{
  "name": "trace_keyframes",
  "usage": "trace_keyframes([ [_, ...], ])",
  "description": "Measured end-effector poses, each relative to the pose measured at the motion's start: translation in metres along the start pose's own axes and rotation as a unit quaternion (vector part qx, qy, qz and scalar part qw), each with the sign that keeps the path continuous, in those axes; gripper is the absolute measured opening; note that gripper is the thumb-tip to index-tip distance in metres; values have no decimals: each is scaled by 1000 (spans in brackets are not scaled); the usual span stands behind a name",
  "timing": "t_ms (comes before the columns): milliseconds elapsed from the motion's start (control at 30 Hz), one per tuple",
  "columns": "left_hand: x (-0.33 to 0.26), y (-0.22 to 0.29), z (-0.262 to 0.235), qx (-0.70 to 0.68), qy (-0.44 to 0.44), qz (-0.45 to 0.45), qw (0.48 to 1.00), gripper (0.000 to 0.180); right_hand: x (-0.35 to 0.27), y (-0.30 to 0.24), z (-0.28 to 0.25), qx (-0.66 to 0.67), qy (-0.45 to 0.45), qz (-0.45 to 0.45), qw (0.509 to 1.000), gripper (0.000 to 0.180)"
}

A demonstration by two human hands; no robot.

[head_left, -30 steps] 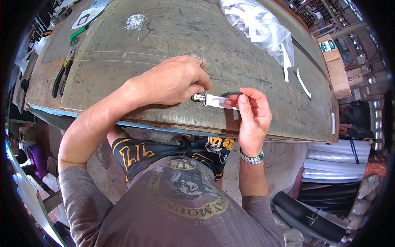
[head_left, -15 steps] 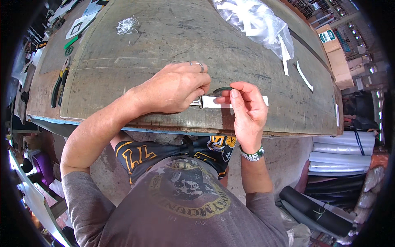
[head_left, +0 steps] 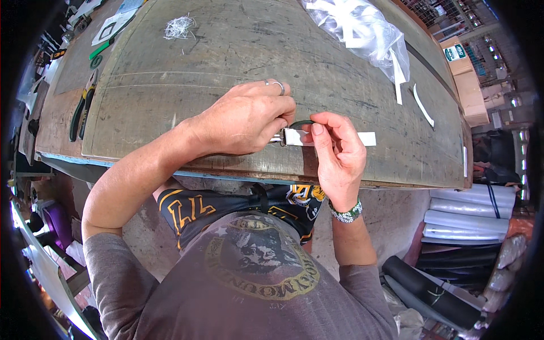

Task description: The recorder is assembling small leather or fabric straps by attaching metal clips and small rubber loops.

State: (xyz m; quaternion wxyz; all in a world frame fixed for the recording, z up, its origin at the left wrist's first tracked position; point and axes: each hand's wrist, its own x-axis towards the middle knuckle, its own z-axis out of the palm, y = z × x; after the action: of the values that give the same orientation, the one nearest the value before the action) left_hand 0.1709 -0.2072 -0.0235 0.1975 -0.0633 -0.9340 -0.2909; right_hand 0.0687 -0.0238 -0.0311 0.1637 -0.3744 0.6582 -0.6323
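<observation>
Near the front edge of the table lies a white strip (head_left: 368, 139), flat and pointing sideways. At its left end sits a shiny metal fitting (head_left: 285, 136), like a small buckle or clip, partly covered by my left hand (head_left: 252, 116). That hand is closed, its fingers curled down at the fitting. Between thumb and fingers of my right hand (head_left: 343, 153) is a thin dark green strip (head_left: 301, 123), arched above the white one toward the fitting. My left fingers hide where the dark strip's other end goes.
Pliers (head_left: 82, 110), a green-handled tool (head_left: 102, 49) and a small green roll (head_left: 96, 62) lie at the left. Farther off are a tangle of white threads (head_left: 180, 27) and a clear bag of white strips (head_left: 362, 28). A loose curved strip (head_left: 423, 106) rests at the right.
My right hand has come slightly left, closer to my left hand, with the dark strip still pinched. The whole view has shifted a little; the grips look the same.
</observation>
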Motion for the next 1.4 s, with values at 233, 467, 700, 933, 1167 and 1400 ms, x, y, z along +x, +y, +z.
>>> trace_keyframes([
  [233,0,0,1,-3,-4,-7,1000,8,-1,0,-2,-32,-5,2,999,12],
  [467,-5,-3,0,-4,3,-2,1000,7,-2,2,3,-36,-4,2,999,11],
  [700,10,9,-14,-68,32,-53,996,16,-3,1,-9,130,45,30,990,17],
  [933,13,30,-14,24,-50,13,998,23,11,-8,-84,187,229,-123,947,16],
  [1167,101,58,-20,-62,-91,-6,994,13,-13,30,-275,45,561,-187,805,18],
  [1400,284,115,36,-11,-32,149,988,20,-13,92,-296,21,624,-121,772,17],
])
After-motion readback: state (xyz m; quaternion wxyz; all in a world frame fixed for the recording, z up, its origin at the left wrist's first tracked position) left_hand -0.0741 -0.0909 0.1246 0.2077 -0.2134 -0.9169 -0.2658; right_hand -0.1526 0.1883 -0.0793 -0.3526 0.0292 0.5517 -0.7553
